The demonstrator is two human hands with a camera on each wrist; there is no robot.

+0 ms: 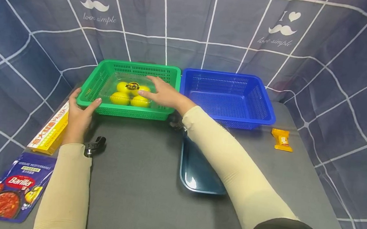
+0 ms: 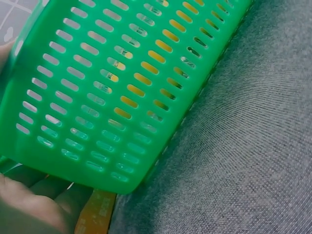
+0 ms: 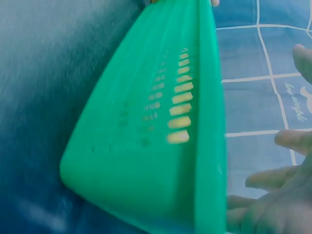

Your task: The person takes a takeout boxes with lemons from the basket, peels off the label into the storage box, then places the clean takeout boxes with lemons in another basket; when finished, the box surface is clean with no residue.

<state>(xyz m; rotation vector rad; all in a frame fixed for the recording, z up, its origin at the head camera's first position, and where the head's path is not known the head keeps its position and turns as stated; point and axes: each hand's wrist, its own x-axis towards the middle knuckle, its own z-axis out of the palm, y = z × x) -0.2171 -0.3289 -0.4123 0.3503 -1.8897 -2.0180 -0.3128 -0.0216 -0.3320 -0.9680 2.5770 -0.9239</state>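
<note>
My left hand (image 1: 79,115) grips the front left corner of a green plastic basket (image 1: 128,112), thumb at the front rim and fingers along the left end. In the left wrist view those fingers curl below the slotted wall (image 2: 105,63). Inside the basket lies a clear plastic box (image 1: 115,78) with several lemons (image 1: 120,98) and a black and gold label on its lid. My right hand (image 1: 165,93) reaches over the basket's right part, fingers spread, overlapping the box's right end. Its fingers (image 3: 273,176) show apart above the rim in the right wrist view.
A blue basket (image 1: 228,120) adjoins the green one. Partly under my right forearm lies a dark blue tray (image 1: 198,169). An orange packet (image 1: 281,139) sits at the right; a yellow pasta box (image 1: 51,131) and a Barilla sauce pouch (image 1: 16,187) lie at the left.
</note>
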